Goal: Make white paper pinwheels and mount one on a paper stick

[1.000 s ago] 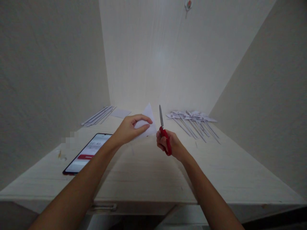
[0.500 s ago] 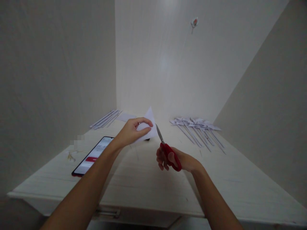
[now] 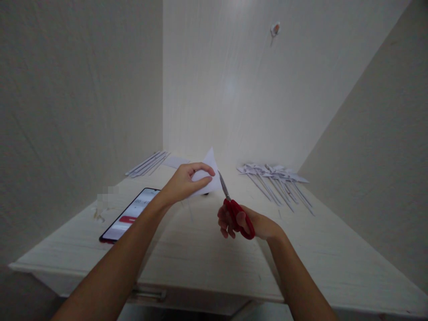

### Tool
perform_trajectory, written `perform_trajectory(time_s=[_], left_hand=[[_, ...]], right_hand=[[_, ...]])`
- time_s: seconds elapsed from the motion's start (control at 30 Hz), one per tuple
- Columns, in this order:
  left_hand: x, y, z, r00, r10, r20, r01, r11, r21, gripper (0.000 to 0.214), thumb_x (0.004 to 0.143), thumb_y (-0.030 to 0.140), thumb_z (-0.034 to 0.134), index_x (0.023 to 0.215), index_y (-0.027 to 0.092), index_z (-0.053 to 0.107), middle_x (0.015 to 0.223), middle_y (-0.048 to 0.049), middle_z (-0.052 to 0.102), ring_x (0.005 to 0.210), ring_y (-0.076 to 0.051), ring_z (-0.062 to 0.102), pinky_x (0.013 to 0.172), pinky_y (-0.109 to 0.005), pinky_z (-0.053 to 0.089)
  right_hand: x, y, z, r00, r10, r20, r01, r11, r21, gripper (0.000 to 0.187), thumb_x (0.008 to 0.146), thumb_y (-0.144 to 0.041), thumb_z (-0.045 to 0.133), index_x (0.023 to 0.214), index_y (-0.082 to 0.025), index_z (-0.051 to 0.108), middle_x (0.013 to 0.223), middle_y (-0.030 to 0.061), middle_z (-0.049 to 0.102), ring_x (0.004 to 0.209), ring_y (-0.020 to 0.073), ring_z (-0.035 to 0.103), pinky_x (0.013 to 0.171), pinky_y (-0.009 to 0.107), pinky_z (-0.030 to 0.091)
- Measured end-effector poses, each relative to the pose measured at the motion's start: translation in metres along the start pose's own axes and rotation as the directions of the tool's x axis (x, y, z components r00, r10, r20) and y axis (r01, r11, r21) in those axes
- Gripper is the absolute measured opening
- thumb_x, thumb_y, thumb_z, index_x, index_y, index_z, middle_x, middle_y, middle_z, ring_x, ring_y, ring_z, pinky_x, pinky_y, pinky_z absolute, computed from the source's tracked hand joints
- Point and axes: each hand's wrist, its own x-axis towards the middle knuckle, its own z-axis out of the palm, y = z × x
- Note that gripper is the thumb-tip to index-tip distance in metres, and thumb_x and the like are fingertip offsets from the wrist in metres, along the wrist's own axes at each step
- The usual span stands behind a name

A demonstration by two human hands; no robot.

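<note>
My left hand [image 3: 183,183] pinches a folded white paper [image 3: 209,171] and holds it up above the pale wooden table [image 3: 200,249]. Its pointed corner sticks upward. My right hand [image 3: 245,225] grips red-handled scissors [image 3: 236,211], fingers through the loops. The blades point up and left, and their tips meet the lower right edge of the paper.
A phone [image 3: 129,216] with a lit screen lies at the left. Thin white paper sticks [image 3: 147,162] and a flat white sheet [image 3: 175,161] lie at the back left. Several paper pinwheels on sticks [image 3: 276,178] lie at the back right. Walls close in on three sides.
My right hand dropped lower and tilted the scissors from upright, beside the paper, to slanting left with the blades at the paper's edge. The camera view shifted slightly.
</note>
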Motion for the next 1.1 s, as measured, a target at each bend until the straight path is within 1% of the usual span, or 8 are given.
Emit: perform_trajectory(time_s=[0.33,0.47,0.6,0.7,0.83,1.0,1.1], left_hand=[[-0.0021,0.0013,0.0032,0.999,0.031,0.016,-0.032,0.999,0.023,0.018,0.071,0.027,0.057,0.082,0.015,0.066,0.078,-0.0025,0.066,0.065,-0.012,0.056,0.060,-0.022,0.044],[-0.0023,0.0011,0.0048,0.999,0.052,-0.013,-0.051,0.998,0.026,0.016,0.072,0.024,0.057,0.082,0.015,0.066,0.080,-0.0024,0.067,0.070,-0.012,0.058,0.066,-0.023,0.045],[-0.0024,0.0003,0.0062,0.998,0.061,-0.025,-0.060,0.998,0.020,0.016,0.072,0.023,0.057,0.083,0.015,0.066,0.082,-0.0028,0.067,0.071,-0.013,0.059,0.071,-0.024,0.045],[-0.0027,0.0003,0.0069,0.998,0.053,-0.022,-0.053,0.999,0.003,0.017,0.072,0.023,0.057,0.084,0.015,0.066,0.082,-0.0035,0.067,0.071,-0.013,0.059,0.069,-0.024,0.046],[-0.0030,0.0012,0.0076,0.999,0.038,-0.028,-0.039,0.999,-0.013,0.017,0.071,0.023,0.058,0.083,0.014,0.066,0.082,-0.0037,0.067,0.069,-0.013,0.059,0.067,-0.024,0.046],[-0.0030,0.0028,0.0076,0.997,0.035,-0.062,-0.034,0.999,0.014,0.017,0.071,0.023,0.058,0.083,0.015,0.067,0.080,-0.0032,0.068,0.070,-0.013,0.059,0.069,-0.025,0.047],[-0.0033,0.0034,0.0077,0.997,0.038,-0.066,-0.038,0.999,0.003,0.020,0.071,0.023,0.058,0.087,0.015,0.067,0.086,-0.0043,0.068,0.075,-0.014,0.060,0.073,-0.026,0.047]], right_hand=[[0.0021,0.0024,0.0020,1.000,-0.024,0.002,0.024,0.997,0.070,0.063,0.066,-0.074,0.042,0.089,-0.015,0.046,0.072,0.0018,0.049,0.060,0.0113,0.050,0.049,0.024,0.036],[0.0020,0.0044,0.0022,0.999,-0.043,0.013,0.042,0.996,0.081,0.064,0.067,-0.074,0.039,0.091,-0.015,0.046,0.073,0.0033,0.050,0.061,0.0119,0.050,0.050,0.024,0.036],[0.0028,0.0053,0.0030,0.999,-0.035,-0.002,0.035,0.997,0.070,0.065,0.066,-0.076,0.038,0.091,-0.016,0.045,0.069,0.0008,0.047,0.059,0.0120,0.049,0.048,0.024,0.035],[0.0034,0.0061,0.0031,1.000,-0.016,-0.017,0.017,0.997,0.071,0.067,0.064,-0.077,0.038,0.091,-0.017,0.045,0.068,0.0003,0.046,0.058,0.0116,0.048,0.048,0.024,0.034],[0.0031,0.0055,0.0045,1.000,0.001,-0.031,0.002,0.997,0.076,0.066,0.066,-0.077,0.037,0.090,-0.016,0.045,0.064,-0.0012,0.043,0.053,0.0101,0.042,0.046,0.024,0.031],[0.0034,0.0024,0.0084,0.997,-0.027,-0.078,0.030,0.998,0.047,0.067,0.067,-0.078,0.032,0.090,-0.017,0.045,0.061,-0.0023,0.041,0.049,0.0098,0.039,0.045,0.025,0.028],[0.0044,0.0012,0.0101,0.996,-0.054,-0.074,0.058,0.997,0.048,0.063,0.071,-0.075,0.031,0.090,-0.017,0.045,0.060,-0.0030,0.039,0.048,0.0092,0.039,0.045,0.024,0.027]])
